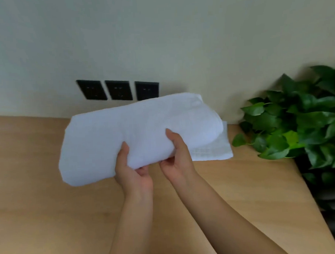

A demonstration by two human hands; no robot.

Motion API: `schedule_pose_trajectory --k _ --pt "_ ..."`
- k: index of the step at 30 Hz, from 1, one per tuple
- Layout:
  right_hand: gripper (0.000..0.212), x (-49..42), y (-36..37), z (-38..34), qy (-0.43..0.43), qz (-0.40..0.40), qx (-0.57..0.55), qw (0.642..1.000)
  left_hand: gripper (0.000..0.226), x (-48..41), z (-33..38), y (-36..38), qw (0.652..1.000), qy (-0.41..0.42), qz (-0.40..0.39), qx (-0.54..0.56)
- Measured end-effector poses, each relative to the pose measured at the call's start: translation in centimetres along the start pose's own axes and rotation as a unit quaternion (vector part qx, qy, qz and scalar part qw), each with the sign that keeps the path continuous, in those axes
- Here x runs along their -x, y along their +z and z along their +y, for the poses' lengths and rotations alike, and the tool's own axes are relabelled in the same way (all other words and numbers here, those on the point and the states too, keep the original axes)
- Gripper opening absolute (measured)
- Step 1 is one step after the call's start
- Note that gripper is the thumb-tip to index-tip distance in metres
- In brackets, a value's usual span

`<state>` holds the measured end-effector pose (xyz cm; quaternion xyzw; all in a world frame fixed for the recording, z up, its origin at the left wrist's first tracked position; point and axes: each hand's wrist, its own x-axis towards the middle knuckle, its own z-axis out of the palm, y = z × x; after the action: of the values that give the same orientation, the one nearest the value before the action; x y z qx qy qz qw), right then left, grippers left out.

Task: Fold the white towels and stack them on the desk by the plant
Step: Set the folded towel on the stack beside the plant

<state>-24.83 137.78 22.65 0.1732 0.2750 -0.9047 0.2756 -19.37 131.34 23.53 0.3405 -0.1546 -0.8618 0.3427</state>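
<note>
— While both hands grip it, where is the folded towel (125, 136) now?

— It is held above the desk (42, 218). The left hand (135, 172) and the right hand (176, 159) are closed on its near edge, thumbs on top. Another towel (213, 150) lies under it, near the plant (300, 121).

— How will it handle?

— Soft and light, I think. The free left end may droop, so a wider hold seems better.

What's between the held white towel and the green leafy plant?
In the head view, a folded white waffle-textured towel on the wooden desk, then bare desk before the plant.
</note>
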Motion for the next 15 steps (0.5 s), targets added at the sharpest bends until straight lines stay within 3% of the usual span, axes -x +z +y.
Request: schedule_pose_trajectory --k 3,5,11,15 --pt "0.062 -1.6 -1.5 -3.4 -0.025 0.059 -0.012 0.998 0.042 -1.1 -3.9 2.1 0.998 -0.06 -0.012 -0.032" --pt "0.054 -2.7 -2.6 -5.6 -0.026 0.091 -0.024 0.995 0.043 -2.0 -6.5 3.2 0.995 -0.09 -0.016 -0.049" --pt "0.041 -6.1 -7.9 -8.9 -0.045 0.03 -0.036 0.998 0.047 -5.5 -12.7 2.4 0.982 -0.159 -0.079 -0.058" --pt "0.051 -7.6 -11.9 -8.0 0.003 0.077 -0.054 0.996 0.048 -8.0 -15.1 -0.4 0.975 -0.211 -0.047 -0.059"
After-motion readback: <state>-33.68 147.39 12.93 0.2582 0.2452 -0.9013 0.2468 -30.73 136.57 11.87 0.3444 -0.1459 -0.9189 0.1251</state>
